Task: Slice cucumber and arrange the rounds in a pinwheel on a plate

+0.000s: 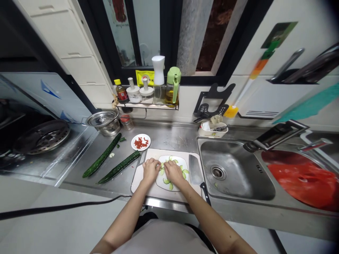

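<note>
My left hand (150, 169) and my right hand (173, 171) rest side by side over a white plate (182, 163) that sits on a pale cutting board (137, 176). Cucumber slices (167, 181) lie around the plate's rim. The fingers of both hands are curled down onto slices near the plate's middle; what they pinch is hidden. A cleaver (196, 170) with a black handle lies on the board's right edge, touched by neither hand.
Two long whole cucumbers (119, 167) (102, 156) lie on the steel counter to the left. A small dish of red chopped bits (140, 142) stands behind the board. The sink (233, 169) is right, a red basin (304, 180) beyond it, a steel pot (103, 121) and condiment rack (148, 95) behind.
</note>
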A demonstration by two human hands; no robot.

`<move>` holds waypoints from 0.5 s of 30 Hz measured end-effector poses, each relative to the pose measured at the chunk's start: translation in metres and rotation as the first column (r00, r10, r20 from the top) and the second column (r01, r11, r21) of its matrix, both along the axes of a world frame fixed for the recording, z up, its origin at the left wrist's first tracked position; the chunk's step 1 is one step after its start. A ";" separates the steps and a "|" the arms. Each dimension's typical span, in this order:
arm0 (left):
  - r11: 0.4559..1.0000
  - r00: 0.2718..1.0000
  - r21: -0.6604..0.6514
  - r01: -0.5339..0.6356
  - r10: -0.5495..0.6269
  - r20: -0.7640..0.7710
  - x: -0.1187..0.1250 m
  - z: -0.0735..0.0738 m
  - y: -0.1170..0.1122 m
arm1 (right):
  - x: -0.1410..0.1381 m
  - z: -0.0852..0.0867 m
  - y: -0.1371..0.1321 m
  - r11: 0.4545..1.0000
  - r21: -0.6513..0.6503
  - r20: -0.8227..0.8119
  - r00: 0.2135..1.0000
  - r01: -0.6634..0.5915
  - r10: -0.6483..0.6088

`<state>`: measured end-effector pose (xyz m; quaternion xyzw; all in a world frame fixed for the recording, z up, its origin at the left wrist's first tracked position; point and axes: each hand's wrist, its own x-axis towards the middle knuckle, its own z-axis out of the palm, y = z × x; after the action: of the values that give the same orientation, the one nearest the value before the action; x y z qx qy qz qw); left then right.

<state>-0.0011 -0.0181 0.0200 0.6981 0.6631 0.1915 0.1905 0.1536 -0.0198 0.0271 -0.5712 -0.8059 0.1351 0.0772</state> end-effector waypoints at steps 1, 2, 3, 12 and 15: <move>0.999 0.999 0.016 -0.030 0.029 0.039 -0.002 0.000 0.000 | 0.003 0.001 -0.002 1.000 0.021 -0.036 0.999 0.019 -0.018; 0.997 0.995 0.033 -0.062 0.060 0.081 -0.005 0.000 -0.001 | 0.007 0.003 -0.006 0.998 0.043 -0.080 0.996 0.040 -0.037; 0.994 0.988 0.051 -0.100 0.093 0.124 -0.009 0.000 -0.001 | 0.012 0.004 -0.010 0.995 0.066 -0.131 0.990 0.069 -0.060; 0.930 0.893 0.103 -0.352 0.301 0.335 -0.076 0.007 0.018 | 0.080 0.003 -0.055 0.954 0.182 -0.428 0.892 0.240 -0.143; 0.889 0.875 0.070 -0.453 0.429 0.223 -0.094 0.020 0.042 | 0.093 0.003 -0.060 0.938 0.190 -0.456 0.872 0.289 -0.177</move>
<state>-0.0946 0.0235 0.0403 0.5154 0.7694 0.3389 0.1657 0.2468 -0.0801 0.0303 -0.6060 -0.7037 0.1446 0.3415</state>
